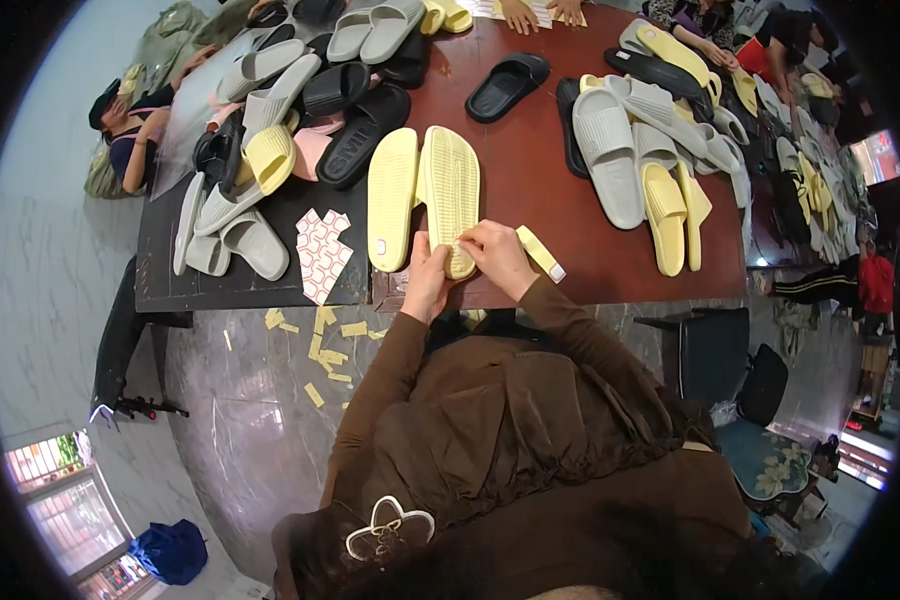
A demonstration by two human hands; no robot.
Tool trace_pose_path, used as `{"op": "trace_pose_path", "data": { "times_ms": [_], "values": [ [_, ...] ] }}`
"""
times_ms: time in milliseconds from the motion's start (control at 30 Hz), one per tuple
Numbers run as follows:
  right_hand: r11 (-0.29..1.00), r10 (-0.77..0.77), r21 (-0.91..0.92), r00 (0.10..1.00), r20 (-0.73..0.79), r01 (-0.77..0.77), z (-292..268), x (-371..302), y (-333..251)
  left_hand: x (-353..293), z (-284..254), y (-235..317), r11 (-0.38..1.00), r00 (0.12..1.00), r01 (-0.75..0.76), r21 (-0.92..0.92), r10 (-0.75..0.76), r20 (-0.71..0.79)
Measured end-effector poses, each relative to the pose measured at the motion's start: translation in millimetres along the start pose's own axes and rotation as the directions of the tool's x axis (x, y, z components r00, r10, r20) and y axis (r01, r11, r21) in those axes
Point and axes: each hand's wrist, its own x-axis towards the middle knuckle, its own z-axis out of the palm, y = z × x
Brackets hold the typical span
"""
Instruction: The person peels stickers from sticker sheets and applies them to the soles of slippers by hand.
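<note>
A pale yellow slide sandal (451, 180) lies sole up at the table's front edge, its ribbed underside facing me. My left hand (427, 280) grips its heel end from the left side. At the same heel, my right hand (500, 258) has its fingers pinched together against the sole; what they hold, if anything, is too small to make out. Just left lies a second yellow slide sandal (392, 195) with a small white sticker near its heel. Beside my right hand rests a yellow strip (539, 252) with a white label at its end.
Piles of grey, black, yellow and pink slides (280, 110) fill the table's left, with more slides (610, 155) at the right. One black slide (507, 86) lies mid-table. A patterned paper piece (323, 252) is left of the sandals. Other people's hands (535, 14) work opposite. Yellow scraps (330, 356) litter the floor.
</note>
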Motion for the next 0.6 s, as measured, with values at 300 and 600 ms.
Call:
{"op": "trace_pose_path", "data": {
  "times_ms": [300, 600],
  "values": [
    [0.994, -0.027, -0.097, 0.979, 0.2, 0.047, -5.5, 9.9, 5.8, 8.4, -13.8, -9.0, 0.949, 0.982, -0.174, 0.262, 0.147, 0.121],
    [0.939, -0.342, 0.103, 0.926, 0.16, 0.329, 2.6, -11.8, -13.3, 15.5, -18.9, 0.4, 0.993, 0.994, -0.075, 0.089, 0.068, 0.087]
  ]
}}
